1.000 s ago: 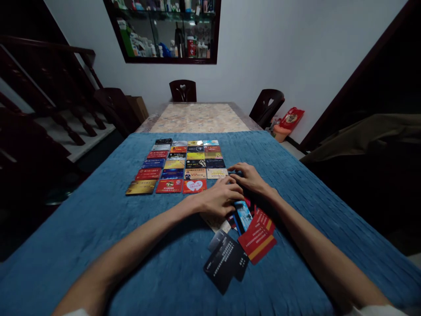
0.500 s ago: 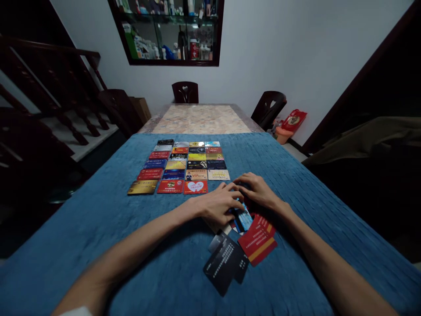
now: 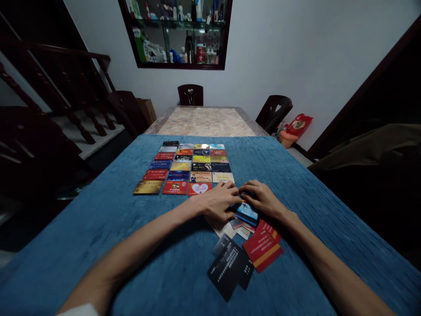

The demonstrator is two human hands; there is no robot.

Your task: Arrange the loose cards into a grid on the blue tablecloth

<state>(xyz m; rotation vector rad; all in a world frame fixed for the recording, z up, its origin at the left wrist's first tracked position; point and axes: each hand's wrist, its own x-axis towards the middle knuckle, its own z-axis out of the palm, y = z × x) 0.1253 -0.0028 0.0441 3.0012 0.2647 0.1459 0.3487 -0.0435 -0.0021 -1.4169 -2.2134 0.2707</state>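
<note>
a: where does the blue card point(image 3: 247, 212) lie from your hands?

b: between them, just to the right of your left hand point(image 3: 219, 202) and just to the left of your right hand point(image 3: 261, 197), on top of other cards in a loose pile

a: and how do your fingers stand?

b: on both hands they are bent and slightly parted, reaching in over the far end of the pile. your left fingertips come to the card's left edge, but i cannot tell whether they pinch it. your right fingertips are partly hidden, so i cannot tell what they grip either

a: what lies closer to you?

b: the red cards point(image 3: 263, 248), fanned beside your right forearm, and the black cards point(image 3: 226, 270), nearest your body, overlapping a grey card point(image 3: 222, 244)

a: and past your left hand?

b: rows of cards laid face up on the blue cloth point(image 3: 158, 254). the heart card point(image 3: 199, 188) sits just beside your left hand, partly covered by it in this view, and the cream card point(image 3: 222, 177) is just beyond your knuckles
</note>
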